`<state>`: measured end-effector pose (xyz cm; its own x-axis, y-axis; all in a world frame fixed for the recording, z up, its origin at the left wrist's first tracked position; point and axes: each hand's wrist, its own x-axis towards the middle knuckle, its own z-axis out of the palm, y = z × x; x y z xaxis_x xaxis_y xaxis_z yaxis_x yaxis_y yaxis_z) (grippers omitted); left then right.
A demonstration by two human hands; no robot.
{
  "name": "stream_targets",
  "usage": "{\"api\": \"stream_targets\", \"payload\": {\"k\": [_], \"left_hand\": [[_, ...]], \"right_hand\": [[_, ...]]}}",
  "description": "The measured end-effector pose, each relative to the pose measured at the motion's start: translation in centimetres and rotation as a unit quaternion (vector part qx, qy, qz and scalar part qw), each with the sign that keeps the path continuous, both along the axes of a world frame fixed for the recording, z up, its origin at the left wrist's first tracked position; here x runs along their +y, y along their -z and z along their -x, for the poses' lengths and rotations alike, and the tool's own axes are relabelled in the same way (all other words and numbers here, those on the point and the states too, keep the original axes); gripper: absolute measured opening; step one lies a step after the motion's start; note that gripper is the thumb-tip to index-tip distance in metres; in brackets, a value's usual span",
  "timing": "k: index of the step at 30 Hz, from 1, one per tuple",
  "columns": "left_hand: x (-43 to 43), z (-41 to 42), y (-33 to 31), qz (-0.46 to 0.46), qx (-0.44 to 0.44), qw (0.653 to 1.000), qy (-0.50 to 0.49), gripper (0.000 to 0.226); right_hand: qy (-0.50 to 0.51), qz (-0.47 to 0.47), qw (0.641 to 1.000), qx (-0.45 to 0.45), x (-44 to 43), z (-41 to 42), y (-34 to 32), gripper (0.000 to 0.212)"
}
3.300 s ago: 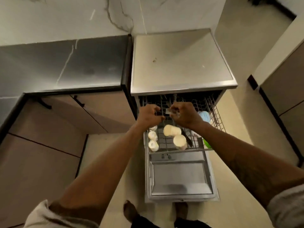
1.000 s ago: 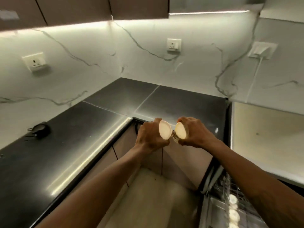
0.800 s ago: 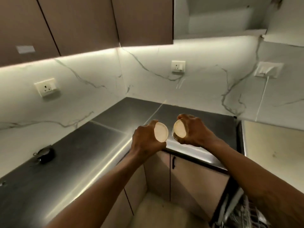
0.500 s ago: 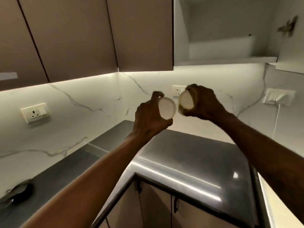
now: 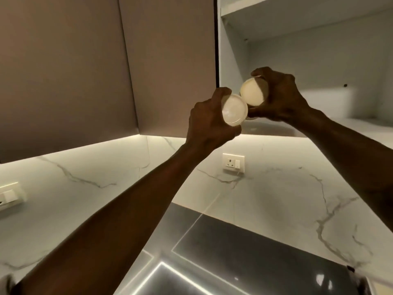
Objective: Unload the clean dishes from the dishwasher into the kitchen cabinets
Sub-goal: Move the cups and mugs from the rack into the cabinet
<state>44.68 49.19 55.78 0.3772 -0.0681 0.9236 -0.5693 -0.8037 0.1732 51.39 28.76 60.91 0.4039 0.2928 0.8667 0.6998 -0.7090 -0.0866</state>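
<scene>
My left hand [image 5: 207,122] is wrapped around a cream cup [image 5: 234,113] whose round base faces me. My right hand [image 5: 280,99] grips a second cream cup [image 5: 252,92] the same way, a little higher and to the right. Both cups are raised side by side at the lower front edge of an open upper cabinet [image 5: 297,60], which has pale walls. Its lower shelf [image 5: 359,126] shows bare to the right of my right hand. The dishwasher is out of view.
Closed brown cabinet doors [image 5: 85,71] fill the upper left. A lit marble backsplash carries a wall socket [image 5: 233,163] below my hands and another socket [image 5: 9,195] at the far left. The dark counter [image 5: 244,262] lies at the bottom.
I lifted one cup in each hand from the dishwasher rack, turned left, and raised both from counter height up to the open upper cabinet. The view has tilted upward.
</scene>
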Motion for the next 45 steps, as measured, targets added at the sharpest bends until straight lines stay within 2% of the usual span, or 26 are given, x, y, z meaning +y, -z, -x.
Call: {"api": "stream_targets", "payload": {"k": [5,9,12,17,20,24,30,33,35,37,41,45], "left_hand": [[-0.9,-5.1,-2.4,-0.016,0.006,1.0,-0.02,0.084],[-2.3,-8.4,-4.1,-0.015,0.026,0.998,-0.053,0.074],[-3.3,-10.6,-5.3,-0.008,0.062,0.994,-0.091,0.076],[-4.2,-13.3,-5.8,0.008,0.095,0.991,-0.094,0.072],[-4.6,-14.4,-5.4,0.0,0.091,0.991,-0.1,0.068],[-4.9,-14.7,-5.2,-0.037,0.094,0.988,-0.113,0.069],[-4.3,-15.2,-5.4,-0.069,0.113,0.983,-0.124,0.065],[-4.6,-15.0,-5.8,-0.08,0.122,0.981,-0.127,0.061],[-4.8,-14.9,-5.6,-0.088,0.119,0.981,-0.124,0.06],[-5.0,-14.8,-5.3,-0.086,0.12,0.982,-0.119,0.057],[-5.4,-14.4,-4.7,-0.073,0.134,0.982,-0.107,0.056],[-4.4,-12.9,-3.9,-0.046,0.139,0.985,-0.091,0.061]], "right_hand": [[0.02,-0.027,0.999,0.035,-1.0,-5.8,-1.2,0.095],[0.055,-0.036,0.991,0.115,-1.7,-9.5,-2.5,0.083],[0.035,-0.041,0.98,0.191,-1.9,-12.0,-2.7,0.071],[-0.005,-0.082,0.962,0.261,-2.2,-15.5,-2.4,0.062],[-0.011,-0.056,0.959,0.279,-2.2,-16.8,-3.1,0.047],[-0.016,-0.02,0.957,0.288,-1.8,-17.6,-3.2,0.037],[-0.009,0.005,0.958,0.287,-1.1,-17.8,-2.9,0.035],[-0.028,-0.011,0.947,0.32,-1.3,-17.8,-2.6,0.033],[-0.052,-0.04,0.931,0.358,-1.3,-17.4,-2.4,0.038],[-0.056,-0.069,0.917,0.388,-1.2,-16.9,-2.3,0.057],[-0.008,-0.109,0.918,0.382,-1.4,-14.7,-2.0,0.083],[0.083,-0.03,0.92,0.382,-1.6,-11.2,-0.7,0.089]]}}
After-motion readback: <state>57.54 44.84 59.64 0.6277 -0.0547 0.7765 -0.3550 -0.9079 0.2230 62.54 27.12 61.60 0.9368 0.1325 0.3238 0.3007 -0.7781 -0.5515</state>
